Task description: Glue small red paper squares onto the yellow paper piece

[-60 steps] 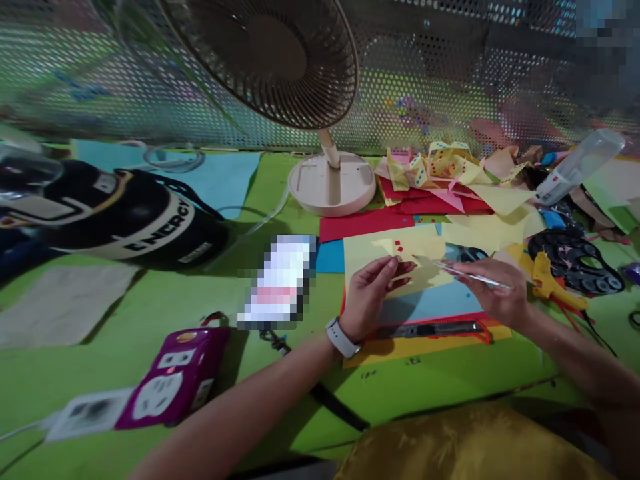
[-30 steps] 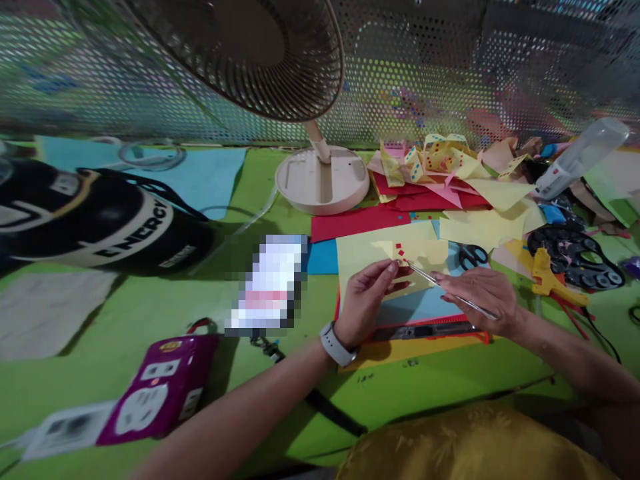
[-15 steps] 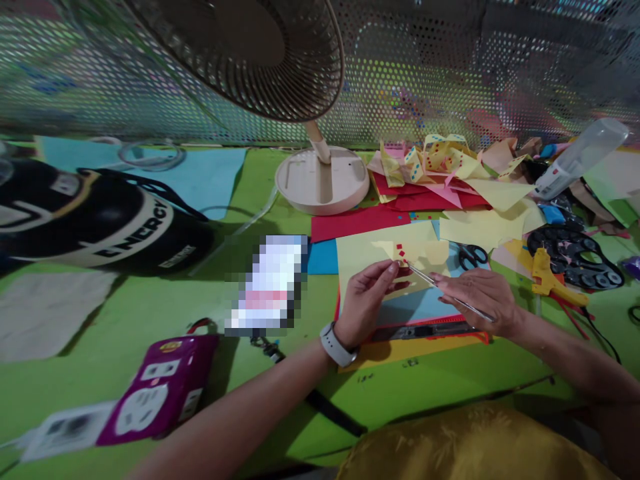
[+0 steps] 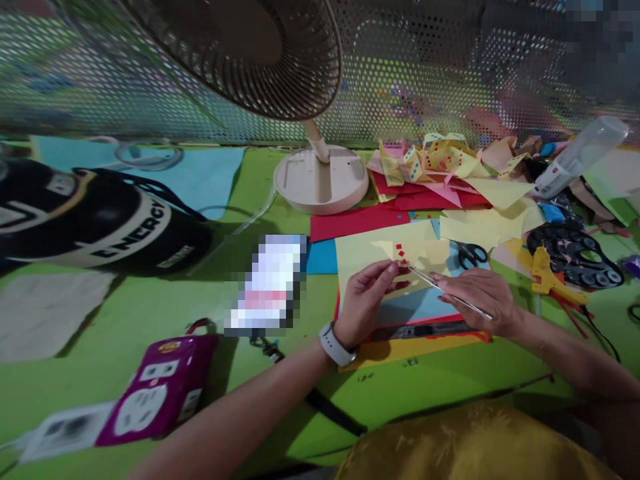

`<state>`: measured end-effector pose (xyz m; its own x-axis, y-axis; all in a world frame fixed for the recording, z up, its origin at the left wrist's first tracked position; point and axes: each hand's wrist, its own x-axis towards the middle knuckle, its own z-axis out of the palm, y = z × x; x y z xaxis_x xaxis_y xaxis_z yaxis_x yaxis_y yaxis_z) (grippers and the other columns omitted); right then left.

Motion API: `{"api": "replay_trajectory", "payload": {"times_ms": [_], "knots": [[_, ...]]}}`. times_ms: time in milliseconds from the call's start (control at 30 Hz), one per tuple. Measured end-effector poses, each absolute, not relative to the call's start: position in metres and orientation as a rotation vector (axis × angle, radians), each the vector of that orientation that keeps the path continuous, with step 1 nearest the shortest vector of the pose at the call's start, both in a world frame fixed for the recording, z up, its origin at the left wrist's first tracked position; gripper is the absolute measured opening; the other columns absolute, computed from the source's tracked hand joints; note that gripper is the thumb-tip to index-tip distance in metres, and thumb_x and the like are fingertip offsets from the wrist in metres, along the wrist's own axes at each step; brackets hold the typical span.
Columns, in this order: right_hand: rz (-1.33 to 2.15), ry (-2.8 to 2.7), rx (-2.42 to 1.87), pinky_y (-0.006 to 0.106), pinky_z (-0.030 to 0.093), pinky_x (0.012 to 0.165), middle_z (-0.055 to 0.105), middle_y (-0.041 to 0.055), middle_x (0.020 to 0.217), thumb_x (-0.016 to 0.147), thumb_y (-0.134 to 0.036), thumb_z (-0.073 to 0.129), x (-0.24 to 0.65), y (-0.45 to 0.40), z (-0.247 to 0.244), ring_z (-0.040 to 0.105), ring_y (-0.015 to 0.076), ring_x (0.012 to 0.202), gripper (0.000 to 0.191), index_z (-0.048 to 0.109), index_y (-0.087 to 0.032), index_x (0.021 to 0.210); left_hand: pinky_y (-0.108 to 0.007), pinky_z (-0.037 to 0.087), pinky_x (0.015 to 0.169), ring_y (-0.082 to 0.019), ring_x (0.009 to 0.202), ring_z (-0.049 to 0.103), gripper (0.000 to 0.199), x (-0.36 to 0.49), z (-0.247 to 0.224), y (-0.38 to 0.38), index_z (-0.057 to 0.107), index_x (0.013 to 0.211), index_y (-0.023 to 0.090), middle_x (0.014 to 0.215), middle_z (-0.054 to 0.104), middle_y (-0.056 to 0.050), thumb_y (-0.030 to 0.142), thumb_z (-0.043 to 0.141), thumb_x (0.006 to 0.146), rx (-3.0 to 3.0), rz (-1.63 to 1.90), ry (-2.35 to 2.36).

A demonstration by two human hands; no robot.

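Observation:
My left hand point(image 4: 367, 293), wearing a watch with a pale strap point(image 4: 338, 345), is pinched at the edge of a pale yellow paper piece point(image 4: 388, 249). Small red paper squares point(image 4: 401, 253) show in a row just beyond my thumb. Metal tweezers point(image 4: 425, 275) are held in my right hand point(image 4: 480, 297), slanting so their tip meets the paper beside my left fingertips. Whether the tip grips a square is too small to tell. Beneath both hands lie yellow and light blue sheets point(image 4: 425, 303), with a dark cutter-like tool point(image 4: 420, 330) along the near edge.
Black scissors point(image 4: 471, 256) lie beyond my right hand; a yellow glue gun point(image 4: 553, 280) is to its right. Folded paper scraps point(image 4: 445, 157) pile up behind. A fan base point(image 4: 323, 180), blurred phone point(image 4: 270, 283), purple power strip point(image 4: 160, 380) and black bottle point(image 4: 100, 220) stand leftward.
Both hands and the tweezers stay almost in place, the tip still at the paper. The whole view has shifted very slightly.

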<state>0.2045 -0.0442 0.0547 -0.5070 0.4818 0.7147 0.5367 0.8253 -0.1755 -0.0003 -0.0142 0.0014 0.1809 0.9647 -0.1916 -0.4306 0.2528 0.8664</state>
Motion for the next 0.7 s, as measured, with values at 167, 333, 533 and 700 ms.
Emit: {"api": "replay_trajectory", "payload": {"times_ms": [167,333,533,700], "knots": [[-0.08,-2.187,-0.73,0.027,0.059,0.063,0.077,0.0062,0.095,0.087,-0.012,0.063,0.2035,-0.0444,0.0556,0.074,0.0157,0.079,0.061,0.04,-0.018,0.142,-0.028,0.06,0.07,-0.016,0.079,0.07,0.017,-0.0003,0.0041,-0.0147,0.075,0.083,0.021,0.086,0.076,-0.002,0.032,0.08,0.071,0.745,1.141,0.872],[-0.043,-2.19,-0.728,0.028,0.059,0.063,0.077,0.0052,0.097,0.086,-0.012,0.063,0.2046,-0.0446,0.0533,0.074,0.0164,0.08,0.065,0.036,-0.022,0.144,-0.029,0.06,0.07,-0.018,0.082,0.071,0.016,-0.0005,0.0026,-0.0142,0.074,0.085,0.019,0.087,0.075,-0.004,0.032,0.076,0.075,0.786,1.121,0.885],[0.076,-2.023,-0.841,0.028,0.059,0.063,0.077,0.0015,0.095,0.084,-0.01,0.064,0.205,-0.0463,0.0538,0.073,0.0152,0.074,0.053,0.053,-0.029,0.132,-0.033,0.06,0.073,-0.02,0.085,0.071,0.023,-0.0005,0.0,-0.0133,0.071,0.085,0.018,0.084,0.075,-0.004,0.037,0.077,0.073,0.797,1.098,0.923],[0.397,-1.765,-1.07,0.027,0.062,0.062,0.077,0.0009,0.09,0.087,-0.017,0.062,0.2066,-0.0471,0.0527,0.073,0.0162,0.075,0.024,0.069,-0.028,0.107,-0.031,0.06,0.071,-0.02,0.085,0.072,0.023,0.0001,0.0047,-0.0135,0.07,0.083,0.017,0.08,0.074,-0.003,0.035,0.079,0.071,0.737,1.089,0.905]]}}
